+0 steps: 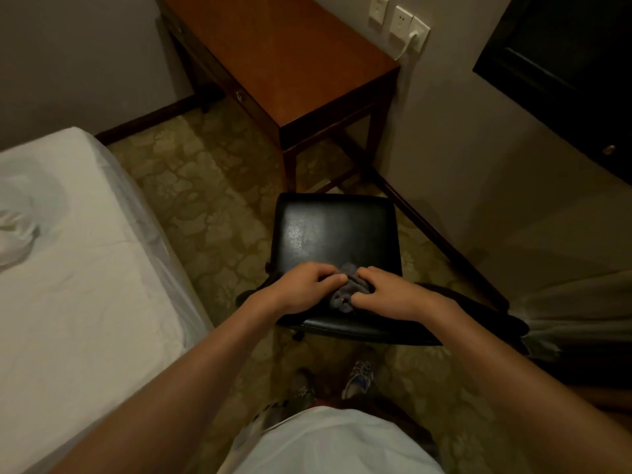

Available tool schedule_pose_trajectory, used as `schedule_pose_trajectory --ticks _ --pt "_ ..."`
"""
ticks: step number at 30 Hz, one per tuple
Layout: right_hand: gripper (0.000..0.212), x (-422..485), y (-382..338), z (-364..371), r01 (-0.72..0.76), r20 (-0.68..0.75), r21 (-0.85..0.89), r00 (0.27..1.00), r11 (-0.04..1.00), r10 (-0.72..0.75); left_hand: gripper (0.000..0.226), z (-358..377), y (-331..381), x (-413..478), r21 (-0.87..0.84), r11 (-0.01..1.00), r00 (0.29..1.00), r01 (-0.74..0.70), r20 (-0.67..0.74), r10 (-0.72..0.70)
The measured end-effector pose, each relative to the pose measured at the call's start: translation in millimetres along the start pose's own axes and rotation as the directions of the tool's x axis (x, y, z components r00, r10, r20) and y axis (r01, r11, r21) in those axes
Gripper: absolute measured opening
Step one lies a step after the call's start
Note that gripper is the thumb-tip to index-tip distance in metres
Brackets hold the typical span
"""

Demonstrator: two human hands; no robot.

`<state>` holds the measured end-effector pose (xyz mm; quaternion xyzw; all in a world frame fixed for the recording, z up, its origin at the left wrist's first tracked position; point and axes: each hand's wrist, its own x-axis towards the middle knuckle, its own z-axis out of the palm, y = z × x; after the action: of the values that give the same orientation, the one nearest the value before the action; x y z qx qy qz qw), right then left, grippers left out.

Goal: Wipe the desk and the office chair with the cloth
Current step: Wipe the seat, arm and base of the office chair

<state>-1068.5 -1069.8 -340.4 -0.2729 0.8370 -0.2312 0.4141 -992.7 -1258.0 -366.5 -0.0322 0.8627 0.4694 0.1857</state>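
A crumpled grey cloth [345, 292] lies bunched at the near part of the black office chair seat [333, 230]. My left hand [304, 287] grips the cloth from the left, thumb pressed on its top. My right hand [386, 292] holds it from the right, fingers curled into the folds. Both hands rest on the seat, close to its near edge. The brown wooden desk [284, 53] stands beyond the chair against the wall, its top bare.
A bed [75, 275] with a white sheet fills the left side. Patterned carpet [212, 206] lies between bed and chair. Wall sockets [400, 22] with a plugged cable sit above the desk's right end. Dark furniture [564, 63] is at the upper right. My shoes [359, 374] stand below the chair.
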Motion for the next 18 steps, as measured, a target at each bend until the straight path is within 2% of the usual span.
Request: schedule_pose_trajectory --ticks 4,10,18 --pt "0.013 7.2 9.8 -0.2 0.016 0.002 -0.151 1.0 0.988 -0.016 0.028 2.0 -4.0 9.1 0.103 0.994 0.999 0.021 0.038 -0.025" --pt "0.012 15.0 34.5 -13.6 -0.016 0.037 -0.14 0.999 0.99 0.022 0.019 7.8 5.4 37.9 0.176 0.981 0.979 0.087 0.167 -0.116" --pt "0.025 25.2 87.8 -39.5 -0.047 0.117 -0.141 0.991 0.989 0.064 0.028 40.7 16.7 86.5 0.281 0.948 0.94 0.148 0.258 -0.223"
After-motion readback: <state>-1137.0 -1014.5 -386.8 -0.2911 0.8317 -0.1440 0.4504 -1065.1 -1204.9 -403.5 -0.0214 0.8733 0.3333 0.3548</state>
